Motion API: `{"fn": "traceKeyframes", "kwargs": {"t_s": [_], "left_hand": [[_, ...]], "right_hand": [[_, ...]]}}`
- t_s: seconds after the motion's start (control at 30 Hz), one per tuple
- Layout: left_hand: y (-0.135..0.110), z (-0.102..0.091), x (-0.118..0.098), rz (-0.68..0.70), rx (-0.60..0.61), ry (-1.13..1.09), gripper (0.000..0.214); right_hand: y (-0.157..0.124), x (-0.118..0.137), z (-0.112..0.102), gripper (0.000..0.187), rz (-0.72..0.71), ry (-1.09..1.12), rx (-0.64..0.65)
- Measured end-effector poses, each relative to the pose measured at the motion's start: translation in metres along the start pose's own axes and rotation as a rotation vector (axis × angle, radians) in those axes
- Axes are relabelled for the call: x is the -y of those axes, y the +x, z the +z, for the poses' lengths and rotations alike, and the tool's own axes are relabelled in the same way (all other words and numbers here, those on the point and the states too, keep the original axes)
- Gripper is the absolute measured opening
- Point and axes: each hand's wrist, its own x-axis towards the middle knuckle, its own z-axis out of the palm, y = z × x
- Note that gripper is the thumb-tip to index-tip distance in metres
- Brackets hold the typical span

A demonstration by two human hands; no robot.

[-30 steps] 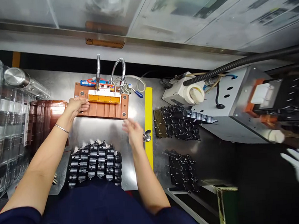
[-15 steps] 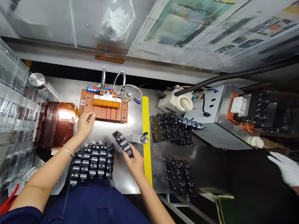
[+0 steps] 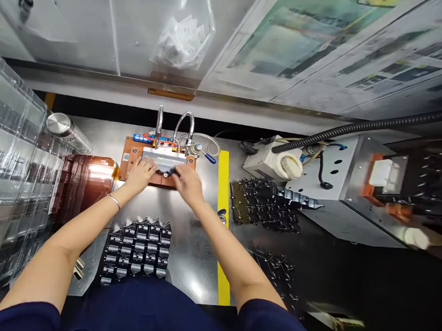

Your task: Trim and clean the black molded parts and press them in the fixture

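A black ridged plastic strip point(image 3: 165, 173) lies against the front of the brown clamping fixture point(image 3: 129, 154), its grey-looking flat face up over the holder. My left hand point(image 3: 142, 174) grips the strip's left end, fingers bent over the edge. On the other end, my right hand point(image 3: 189, 184) is closed with fingertips on the strip, slightly blurred. The fixture carries a white block, two bent metal hoses point(image 3: 159, 120) and a blue-handled lever point(image 3: 210, 158). Nearer my body lies a group of similar black ridged strips point(image 3: 139, 249).
A yellow tape line point(image 3: 222, 185) runs down the metal bench. Right of it are more black strips point(image 3: 265, 203) and a grey machine point(image 3: 315, 169) with a black corrugated hose point(image 3: 354, 127). Stacked clear trays point(image 3: 12, 165), a brown film roll point(image 3: 89, 184) and a bottle point(image 3: 68, 131) stand left.
My right hand has carried the black strip up and left to the fixture, covering its orange bar. My left hand has moved right onto the strip. The co-worker's white-gloved hand has left view.
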Motion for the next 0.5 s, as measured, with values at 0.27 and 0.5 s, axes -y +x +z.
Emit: {"fn": "traceKeyframes", "kwargs": {"t_s": [0.27,0.5], "left_hand": [[0.002,0.016,0.003,-0.051,0.029,-0.104,0.042],[0.002,0.007,-0.002,-0.084,-0.037,-0.185,0.034]], "right_hand": [[0.033,-0.09,-0.043,0.03,0.465,-0.25,0.158],[0.066,-0.095,-0.066,0.026,0.581,-0.126,0.064]]}}
